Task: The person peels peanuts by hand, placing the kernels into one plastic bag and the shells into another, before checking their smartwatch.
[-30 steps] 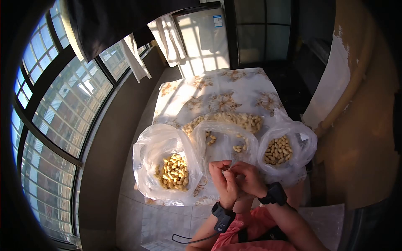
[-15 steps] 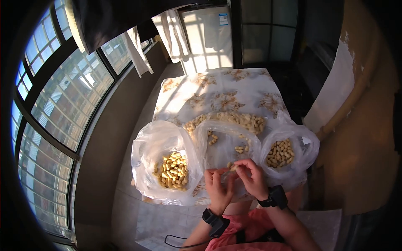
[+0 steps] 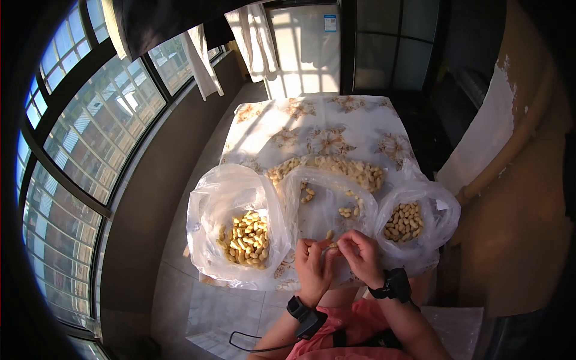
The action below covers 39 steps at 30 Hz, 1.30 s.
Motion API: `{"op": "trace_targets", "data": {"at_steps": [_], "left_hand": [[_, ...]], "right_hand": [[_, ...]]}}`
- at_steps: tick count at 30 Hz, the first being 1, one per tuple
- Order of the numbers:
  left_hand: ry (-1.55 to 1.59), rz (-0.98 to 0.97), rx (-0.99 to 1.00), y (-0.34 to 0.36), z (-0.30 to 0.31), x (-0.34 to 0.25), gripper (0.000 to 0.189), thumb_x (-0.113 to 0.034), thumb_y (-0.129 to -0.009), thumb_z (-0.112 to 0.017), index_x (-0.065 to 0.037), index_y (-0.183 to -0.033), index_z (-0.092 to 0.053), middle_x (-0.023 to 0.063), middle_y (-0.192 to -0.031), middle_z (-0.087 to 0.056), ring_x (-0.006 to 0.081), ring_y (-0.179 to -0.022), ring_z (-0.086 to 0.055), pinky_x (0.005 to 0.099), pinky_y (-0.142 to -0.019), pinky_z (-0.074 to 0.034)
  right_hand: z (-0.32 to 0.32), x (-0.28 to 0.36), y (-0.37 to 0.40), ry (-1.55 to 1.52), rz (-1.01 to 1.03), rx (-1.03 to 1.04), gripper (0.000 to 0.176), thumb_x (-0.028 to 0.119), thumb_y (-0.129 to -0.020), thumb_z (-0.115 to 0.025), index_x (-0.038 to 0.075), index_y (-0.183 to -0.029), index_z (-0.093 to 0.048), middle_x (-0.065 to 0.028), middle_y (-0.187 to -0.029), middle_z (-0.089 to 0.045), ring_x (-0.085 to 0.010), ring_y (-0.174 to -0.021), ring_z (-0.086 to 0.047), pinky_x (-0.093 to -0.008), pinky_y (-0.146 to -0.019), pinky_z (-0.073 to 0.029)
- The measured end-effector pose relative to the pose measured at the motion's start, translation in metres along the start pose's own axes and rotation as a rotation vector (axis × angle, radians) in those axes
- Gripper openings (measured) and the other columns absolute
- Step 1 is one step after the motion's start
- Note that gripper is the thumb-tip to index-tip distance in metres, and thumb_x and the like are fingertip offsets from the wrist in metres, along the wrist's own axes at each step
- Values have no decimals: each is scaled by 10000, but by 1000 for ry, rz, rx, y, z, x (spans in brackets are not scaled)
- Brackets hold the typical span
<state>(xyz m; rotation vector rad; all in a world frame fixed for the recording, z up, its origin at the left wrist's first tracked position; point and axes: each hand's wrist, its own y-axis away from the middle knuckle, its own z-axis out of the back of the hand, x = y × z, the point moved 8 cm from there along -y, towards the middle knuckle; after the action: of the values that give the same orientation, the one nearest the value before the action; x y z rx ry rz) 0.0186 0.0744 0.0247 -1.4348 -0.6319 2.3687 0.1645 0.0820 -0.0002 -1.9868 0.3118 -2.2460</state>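
At the near edge of the table, my left hand (image 3: 314, 265) and my right hand (image 3: 362, 259) meet fingertip to fingertip. Pinched between them is a small unshelled peanut (image 3: 333, 245). Another peanut (image 3: 329, 234) shows just above my left fingertips. Both hands are closed, their lower fingers curled in. Behind them spreads an open clear plastic bag (image 3: 294, 201), with several loose peanuts (image 3: 346, 212) in its near part and a long heap of peanuts (image 3: 342, 168) toward its far end.
Left of my hands stands an open plastic bag (image 3: 204, 210) with a peanut pile (image 3: 245, 240). On the right, a smaller bag (image 3: 445, 219) also holds peanuts (image 3: 403, 222). A flowered cloth (image 3: 288, 120) covers the table. Windows (image 3: 108, 132) line the left wall.
The view has shifted slightly. My fingertips have drawn closer together around the peanut, and the other peanut now stands out more clearly above my left fingers.
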Motion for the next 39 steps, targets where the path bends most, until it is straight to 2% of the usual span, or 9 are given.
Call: {"op": "trace_targets", "data": {"at_steps": [1,20,39], "left_hand": [[10,4,-2,0,0,0,163,-115,-890,-718,-29,-1014,-655,120,-929,-526,280,-853,-546,365,-760,-450],[40,22,-20,-1,0,1,90,-74,-952,-610,-25,-1020,-639,132,-914,-522,298,-839,-546,384,-739,-448],[58,39,-10,-1,-1,4,115,-116,-976,-600,-28,-1034,-646,129,-914,-519,282,-831,-541,368,-734,-448]], "right_hand": [[0,4,0,67,20,-1,167,165,-990,-644,2,-962,-627,-64,-820,-657,-123,-742,-638,-267,-642,-492],[-1,10,-1,102,66,-1,171,154,-989,-639,-7,-932,-627,-77,-804,-648,-133,-715,-638,-272,-616,-493],[-2,5,0,52,20,-18,162,140,-1013,-591,-13,-969,-622,-89,-798,-640,-145,-677,-621,-294,-604,-482]]}}
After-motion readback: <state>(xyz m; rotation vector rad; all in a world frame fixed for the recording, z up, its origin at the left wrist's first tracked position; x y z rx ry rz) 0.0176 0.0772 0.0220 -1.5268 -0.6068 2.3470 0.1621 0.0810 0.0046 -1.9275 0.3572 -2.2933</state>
